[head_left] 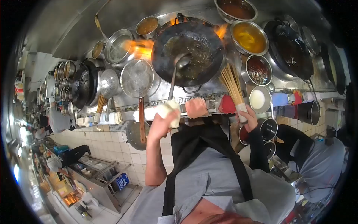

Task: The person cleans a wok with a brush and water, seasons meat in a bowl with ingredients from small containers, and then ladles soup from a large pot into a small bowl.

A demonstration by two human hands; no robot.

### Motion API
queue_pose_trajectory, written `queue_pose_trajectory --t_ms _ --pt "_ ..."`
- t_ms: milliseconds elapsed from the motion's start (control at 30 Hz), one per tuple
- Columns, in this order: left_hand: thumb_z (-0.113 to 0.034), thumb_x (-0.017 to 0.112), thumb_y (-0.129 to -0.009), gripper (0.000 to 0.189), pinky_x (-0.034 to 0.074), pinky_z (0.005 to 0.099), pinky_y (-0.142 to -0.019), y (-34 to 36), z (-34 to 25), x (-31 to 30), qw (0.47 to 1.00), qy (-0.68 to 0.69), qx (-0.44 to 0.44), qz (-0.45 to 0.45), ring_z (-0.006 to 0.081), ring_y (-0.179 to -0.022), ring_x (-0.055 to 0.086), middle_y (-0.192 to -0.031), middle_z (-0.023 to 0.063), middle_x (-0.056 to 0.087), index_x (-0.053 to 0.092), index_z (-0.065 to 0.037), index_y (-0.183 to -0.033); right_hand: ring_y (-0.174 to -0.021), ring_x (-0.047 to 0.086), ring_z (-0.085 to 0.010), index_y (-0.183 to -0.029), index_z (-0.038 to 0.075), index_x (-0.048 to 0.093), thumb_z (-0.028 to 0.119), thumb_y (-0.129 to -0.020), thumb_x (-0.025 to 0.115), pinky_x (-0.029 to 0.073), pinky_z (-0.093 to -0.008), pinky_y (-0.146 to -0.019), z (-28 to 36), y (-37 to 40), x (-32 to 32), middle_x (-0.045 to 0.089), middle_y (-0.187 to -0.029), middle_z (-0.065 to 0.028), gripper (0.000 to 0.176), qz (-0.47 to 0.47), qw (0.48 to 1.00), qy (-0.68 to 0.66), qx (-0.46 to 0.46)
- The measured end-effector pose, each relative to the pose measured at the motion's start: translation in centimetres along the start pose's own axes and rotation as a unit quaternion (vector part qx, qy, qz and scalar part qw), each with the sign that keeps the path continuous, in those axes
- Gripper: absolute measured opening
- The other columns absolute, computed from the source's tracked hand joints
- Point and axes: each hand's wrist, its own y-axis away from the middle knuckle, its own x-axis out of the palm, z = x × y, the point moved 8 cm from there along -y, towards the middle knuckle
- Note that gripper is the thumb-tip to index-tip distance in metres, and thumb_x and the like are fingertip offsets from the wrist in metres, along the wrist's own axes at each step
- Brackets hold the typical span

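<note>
The grip of the left hand (164,121) was closed around a crumpled white cloth (170,111) and, through it, the end of a long steel ladle (173,78); the grip of the right hand (250,117) was closed on the pale handle of a bamboo-strip brush (232,84). A large black round wok (164,59) sat over orange flames (141,49), with the ladle's bowl inside, in dark, shiny liquid. The step in hand seemed to be work over the heat. Moving the ladle called, I judge, for a steady wrist near the fire.

On the steel tabletop (159,89) there was another dark wok (292,48) to the right. A round mesh strainer (137,78) lay to the left, and a steel bowl of yellow liquid (249,37) stood near the brush. Behind, the room had a floor of white tiles (130,149), a person in grey (322,164) at the right and a small blue crate (122,181).
</note>
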Motion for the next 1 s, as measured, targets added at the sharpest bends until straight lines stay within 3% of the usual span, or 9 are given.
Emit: queue_pose_trajectory --t_ms 33,67,133,233,400,633,833,933,1000 --pt "-0.034 0.074 -0.094 0.037 0.055 0.0391 -0.068 -0.2 -0.9 0.2 0.971 -0.132 0.189 -0.059 0.0256 -0.078 0.068 -0.095 0.0149 0.070 0.070 -0.002 -0.112 -0.088 0.068 -0.0144 -0.140 0.004 0.056 0.018 -0.095 0.070 0.056 -0.0303 -0.064 2.1 0.2 1.3 0.070 -0.107 -0.0102 0.049 0.005 1.000 0.021 -0.016" --pt "-0.030 0.079 -0.090 0.039 0.054 0.0438 -0.087 0.6 -2.0 0.2 0.901 -0.364 0.196 -0.134 0.0352 -0.094 0.070 -0.102 0.0178 0.072 0.070 -0.002 -0.115 -0.090 0.069 -0.0169 -0.141 0.004 0.056 0.017 -0.096 0.069 0.057 -0.0318 -0.068 4.1 0.2 2.8 0.070 -0.110 -0.0109 0.049 0.013 0.999 0.041 -0.032" --pt "-0.029 0.083 -0.086 0.043 0.055 0.0433 -0.088 0.5 0.3 -0.8 0.938 -0.250 0.182 -0.159 0.0383 -0.102 0.070 -0.108 0.0224 0.072 0.070 -0.001 -0.115 -0.096 0.071 -0.0221 -0.143 0.003 0.056 0.017 -0.096 0.069 0.058 -0.0348 -0.077 7.3 -1.0 5.4 0.070 -0.116 -0.0128 0.051 0.017 0.974 0.184 -0.133" --pt "-0.025 0.083 -0.088 0.044 0.054 0.0400 -0.090 2.4 3.3 -2.8 0.953 -0.107 0.167 -0.230 0.0303 -0.103 0.071 -0.106 0.0201 0.071 0.067 0.004 -0.117 -0.114 0.070 -0.0352 -0.144 0.003 0.055 0.022 -0.092 0.073 0.053 -0.0395 -0.100 12.3 -4.6 10.6 0.069 -0.131 -0.0206 0.058 0.024 0.832 0.478 -0.282" --pt "-0.026 0.082 -0.089 0.041 0.054 0.0428 -0.088 5.2 6.8 -5.1 0.916 -0.074 0.199 -0.341 0.0348 -0.097 0.068 -0.108 0.0214 0.068 0.067 0.003 -0.114 -0.093 0.071 -0.0428 -0.111 0.009 0.072 0.028 -0.085 0.074 0.056 -0.0478 -0.081 7.8 -18.3 21.0 0.073 -0.098 -0.0239 0.033 0.136 0.732 0.611 -0.268" --pt "-0.037 0.082 -0.087 0.050 0.051 0.0526 -0.086 2.0 17.4 -4.9 0.873 -0.263 0.086 -0.402 0.0469 -0.098 0.061 -0.104 0.0275 0.063 0.064 0.001 -0.114 -0.096 0.071 -0.0412 -0.111 0.013 0.074 0.030 -0.083 0.076 0.056 -0.0465 -0.084 4.2 -31.9 25.3 0.074 -0.100 -0.0215 0.032 -0.048 0.864 0.416 -0.279" --pt "-0.045 0.084 -0.081 0.066 0.049 0.0520 -0.099 -2.5 24.1 -3.8 0.930 -0.186 0.040 -0.315 0.0482 -0.113 0.058 -0.126 0.0344 0.056 0.064 0.001 -0.123 -0.099 0.069 -0.0452 -0.111 0.010 0.071 0.031 -0.085 0.075 0.055 -0.0482 -0.088 3.3 -25.1 25.8 0.072 -0.101 -0.0250 0.034 -0.017 0.814 0.533 -0.232" --pt "-0.042 0.085 -0.080 0.063 0.047 0.0489 -0.104 -0.2 18.2 -3.0 0.832 -0.392 0.100 -0.379 0.0458 -0.124 0.053 -0.129 0.0339 0.056 0.066 0.002 -0.121 -0.096 0.068 -0.0460 -0.104 0.009 0.071 0.030 -0.087 0.072 0.055 -0.0504 -0.084 8.2 -31.6 26.3 0.071 -0.098 -0.0250 0.027 -0.133 0.864 0.390 -0.290" --pt "-0.038 0.085 -0.081 0.058 0.046 0.0476 -0.105 0.6 16.4 -2.9 0.846 -0.360 0.122 -0.373 0.0445 -0.126 0.052 -0.130 0.0326 0.057 0.066 0.002 -0.118 -0.095 0.068 -0.0462 -0.103 0.010 0.070 0.030 -0.087 0.072 0.055 -0.0498 -0.084 6.0 -31.2 27.8 0.071 -0.098 -0.0246 0.026 -0.104 0.852 0.408 -0.310"
